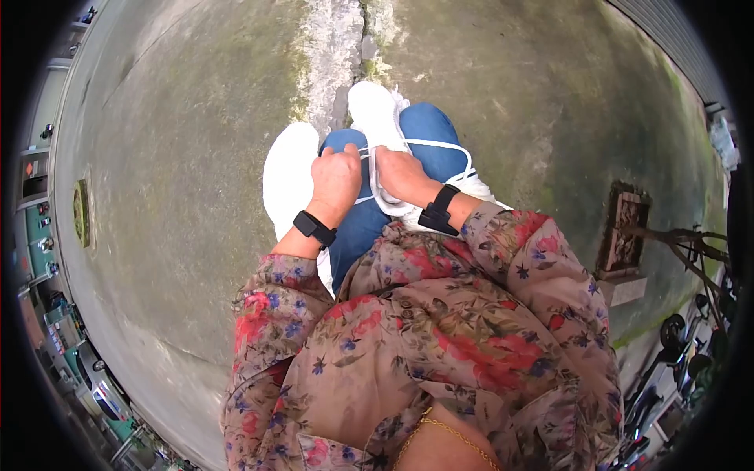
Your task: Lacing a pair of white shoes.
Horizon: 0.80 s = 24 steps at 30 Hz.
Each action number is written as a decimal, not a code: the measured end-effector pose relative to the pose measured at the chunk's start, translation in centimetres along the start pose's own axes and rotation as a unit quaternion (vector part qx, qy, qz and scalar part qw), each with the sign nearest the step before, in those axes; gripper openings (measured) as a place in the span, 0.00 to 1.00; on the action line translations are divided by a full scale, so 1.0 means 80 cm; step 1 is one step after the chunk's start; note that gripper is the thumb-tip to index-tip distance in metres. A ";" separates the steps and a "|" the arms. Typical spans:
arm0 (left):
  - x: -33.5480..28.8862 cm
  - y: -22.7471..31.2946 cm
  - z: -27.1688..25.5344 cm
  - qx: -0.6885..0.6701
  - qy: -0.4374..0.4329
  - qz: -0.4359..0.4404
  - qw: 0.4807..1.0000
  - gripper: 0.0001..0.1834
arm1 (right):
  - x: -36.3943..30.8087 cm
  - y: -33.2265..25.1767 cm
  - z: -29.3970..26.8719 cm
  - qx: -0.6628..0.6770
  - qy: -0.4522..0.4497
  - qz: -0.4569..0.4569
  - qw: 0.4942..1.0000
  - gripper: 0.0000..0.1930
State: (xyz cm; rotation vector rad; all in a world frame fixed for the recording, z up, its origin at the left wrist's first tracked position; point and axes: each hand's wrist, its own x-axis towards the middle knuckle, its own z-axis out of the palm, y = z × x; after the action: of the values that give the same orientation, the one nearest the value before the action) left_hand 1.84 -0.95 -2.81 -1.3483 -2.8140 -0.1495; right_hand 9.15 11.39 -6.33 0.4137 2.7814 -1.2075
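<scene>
A white lace-up shoe (375, 110) points away from me between my blue-jeaned knees. My left hand (338, 179) is closed in a fist at the shoe's left side, with a white shoelace running from its fingers. My right hand (399, 174) lies against the shoe's upper, its fingers curled in on the lace and partly hidden. A loose loop of the white shoelace (440, 144) arcs right over the jeans (430, 125). Left of my left hand is another white shoe-like shape (287, 177).
Mossy concrete ground (188, 149) spreads around me, with a cracked pale strip (330, 55) ahead. At right stand a brick-edged planter (624, 228) with a bare branching plant and several parked two-wheelers (667, 369). A car (106, 392) shows at the far left.
</scene>
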 end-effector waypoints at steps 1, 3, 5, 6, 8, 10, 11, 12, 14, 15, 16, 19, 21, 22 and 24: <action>0.000 0.001 -0.001 0.000 0.001 0.001 1.000 0.02 | -0.001 0.002 -0.005 -0.010 -0.032 0.024 0.999 0.08; -0.006 -0.006 -0.001 -0.022 0.011 -0.080 0.997 0.01 | -0.001 0.003 -0.041 0.284 -0.165 0.142 0.934 0.09; 0.001 -0.008 0.003 -0.053 0.060 -0.088 0.993 0.02 | -0.021 -0.015 -0.129 0.598 -0.151 0.107 0.780 0.08; -0.002 -0.007 0.003 -0.078 0.103 -0.099 0.987 0.04 | -0.030 -0.023 -0.178 0.678 -0.124 -0.002 0.724 0.07; -0.006 -0.005 0.013 -0.112 0.078 -0.098 0.986 0.04 | -0.054 -0.065 -0.282 0.749 -0.081 -0.133 0.644 0.09; 0.012 0.011 0.017 -0.172 -0.034 -0.084 0.981 0.08 | -0.082 -0.083 -0.341 0.752 -0.035 -0.263 0.603 0.10; 0.015 0.009 0.018 -0.171 -0.033 -0.087 0.981 0.08 | -0.088 -0.087 -0.356 0.744 -0.022 -0.324 0.584 0.09; 0.021 0.007 0.017 -0.200 -0.015 -0.074 0.977 0.09 | -0.097 -0.086 -0.370 0.738 -0.019 -0.351 0.576 0.08; 0.034 -0.004 0.014 -0.216 0.008 -0.057 0.975 0.11 | -0.110 -0.082 -0.380 0.735 0.008 -0.370 0.568 0.07; 0.041 -0.005 0.006 -0.215 0.009 -0.056 0.975 0.11 | -0.109 -0.082 -0.379 0.735 0.008 -0.371 0.567 0.07; 0.046 -0.006 -0.002 -0.286 -0.059 -0.062 0.954 0.12 | -0.107 -0.081 -0.376 0.732 -0.003 -0.370 0.572 0.07; 0.060 -0.002 -0.015 -0.409 -0.183 -0.038 0.893 0.13 | -0.100 -0.076 -0.375 0.703 -0.017 -0.390 0.594 0.07; 0.062 0.000 -0.023 -0.471 -0.246 0.122 0.839 0.17 | -0.090 -0.075 -0.373 0.666 -0.003 -0.386 0.638 0.08; 0.068 0.003 -0.040 -0.514 -0.301 0.099 0.797 0.18 | -0.087 -0.063 -0.373 0.651 0.005 -0.363 0.667 0.10; 0.075 -0.009 -0.072 -0.570 -0.293 0.078 0.764 0.17 | -0.081 -0.036 -0.367 0.596 0.143 -0.219 0.760 0.13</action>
State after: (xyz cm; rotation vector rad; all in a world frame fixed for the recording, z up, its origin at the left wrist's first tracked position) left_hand -2.60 2.70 3.24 -2.0233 -3.0442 -2.0436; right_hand 15.49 29.47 17.00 -0.0586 1.8709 -3.1670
